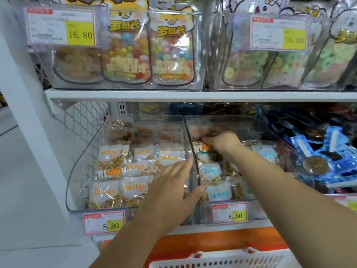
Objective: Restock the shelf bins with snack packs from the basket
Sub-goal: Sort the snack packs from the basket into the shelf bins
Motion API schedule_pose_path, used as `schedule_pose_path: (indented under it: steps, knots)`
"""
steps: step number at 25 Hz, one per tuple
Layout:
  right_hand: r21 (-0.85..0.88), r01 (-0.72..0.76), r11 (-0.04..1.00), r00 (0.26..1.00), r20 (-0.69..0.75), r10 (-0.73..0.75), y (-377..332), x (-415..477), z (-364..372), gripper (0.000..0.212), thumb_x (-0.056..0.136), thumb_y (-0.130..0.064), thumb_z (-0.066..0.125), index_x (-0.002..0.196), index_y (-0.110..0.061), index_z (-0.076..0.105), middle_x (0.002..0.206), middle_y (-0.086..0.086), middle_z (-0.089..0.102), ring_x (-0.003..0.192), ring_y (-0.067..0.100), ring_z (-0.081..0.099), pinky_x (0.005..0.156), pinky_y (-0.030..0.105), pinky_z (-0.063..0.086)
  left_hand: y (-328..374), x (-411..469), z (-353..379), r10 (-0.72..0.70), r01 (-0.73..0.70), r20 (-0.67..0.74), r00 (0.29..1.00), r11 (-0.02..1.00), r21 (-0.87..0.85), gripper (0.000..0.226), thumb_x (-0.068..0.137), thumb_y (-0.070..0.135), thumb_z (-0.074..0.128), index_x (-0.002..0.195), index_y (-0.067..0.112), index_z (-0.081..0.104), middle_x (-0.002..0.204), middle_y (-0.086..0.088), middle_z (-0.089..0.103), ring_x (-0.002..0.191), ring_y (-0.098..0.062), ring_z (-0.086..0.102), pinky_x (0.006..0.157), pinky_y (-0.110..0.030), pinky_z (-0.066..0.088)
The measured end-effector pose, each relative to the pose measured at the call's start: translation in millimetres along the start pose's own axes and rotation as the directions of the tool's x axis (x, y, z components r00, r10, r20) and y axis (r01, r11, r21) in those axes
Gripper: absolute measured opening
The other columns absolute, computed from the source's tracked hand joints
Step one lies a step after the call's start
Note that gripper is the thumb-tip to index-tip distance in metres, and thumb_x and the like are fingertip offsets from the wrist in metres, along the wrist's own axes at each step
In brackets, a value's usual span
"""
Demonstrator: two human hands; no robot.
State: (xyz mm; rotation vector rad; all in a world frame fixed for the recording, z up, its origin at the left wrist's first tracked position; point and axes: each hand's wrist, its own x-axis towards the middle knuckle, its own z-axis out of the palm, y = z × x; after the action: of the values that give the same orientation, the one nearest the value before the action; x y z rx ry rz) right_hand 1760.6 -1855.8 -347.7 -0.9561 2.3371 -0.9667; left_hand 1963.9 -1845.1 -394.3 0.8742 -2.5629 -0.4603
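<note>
Basket [216,263] rim, white, sits at the bottom edge below my view; its contents are out of sight, so I cannot tell how many packs remain to be shelved. Above it runs the shelf [193,95], its lower level carrying two clear bins side by side. Left bin [77,180] looks nearly full of orange packs [135,188] stacked in rows. Right bin [257,207] holds blue packs [219,192] at the front, with a few orange-printed ones mixed in at the back.

Left hand [172,188] lies flat over the left bin's front corner, fingers straight and loosely spread, thumb touching the wall between the bins and holding nothing. Right hand [222,142] reaches deep into the right bin, fingers curled down and seemingly pinching an orange pack [201,147] there.

By my reading, restocking is well advanced: both bins look close to capacity, and the step in hand is placing or sorting a single pack. Price tags [104,222] hang beneath each bin.
</note>
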Motion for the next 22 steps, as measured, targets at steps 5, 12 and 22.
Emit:
schedule_pose_path:
  steps: [5, 12, 22]
  knots:
    - [0.234, 0.098, 0.967, 0.995, -0.049, -0.089, 8.0, -4.9, -6.0, 0.014, 0.089, -0.022, 0.069, 0.102, -0.02, 0.062, 0.089, -0.003, 0.065, 0.074, 0.008, 0.058, 0.064, 0.019, 0.047, -0.1, 1.9, -0.5, -0.016, 0.017, 0.016, 1.0, 0.999, -0.029, 0.071, 0.095, 0.062, 0.036, 0.153, 0.042, -0.002, 0.158, 0.027, 0.004, 0.145, 0.004, 0.002, 0.113, -0.023, 0.003]
    - [0.517, 0.247, 0.819, 0.969, -0.133, -0.208, -30.5, -29.0, -3.6, 0.03, 0.081, -0.02, 0.078, 0.108, -0.016, 0.065, 0.098, -0.001, 0.072, 0.087, 0.015, 0.068, 0.078, 0.029, 0.055, -25.0, -26.4, -32.1, -0.165, 0.153, -0.229, 0.959, 0.986, -0.073, 0.057, 0.096, 0.052, 0.04, 0.15, 0.041, 0.023, 0.152, 0.028, 0.026, 0.139, 0.006, 0.013, 0.109, -0.015, 0.006]
    - [0.092, 0.18, 0.979, 0.947, 0.254, -0.198, -108.9, -70.9, 144.4, 0.056, 0.079, -0.028, 0.079, 0.12, -0.005, 0.049, 0.111, 0.012, 0.065, 0.091, 0.024, 0.065, 0.067, 0.034, 0.052, -107.4, -89.6, -74.0, -0.166, 0.311, -0.634, 0.755, 0.942, 0.124, 0.056, 0.077, 0.007, 0.077, 0.129, 0.014, 0.06, 0.108, -0.004, 0.057, 0.098, -0.022, 0.047, 0.081, -0.044, 0.048]
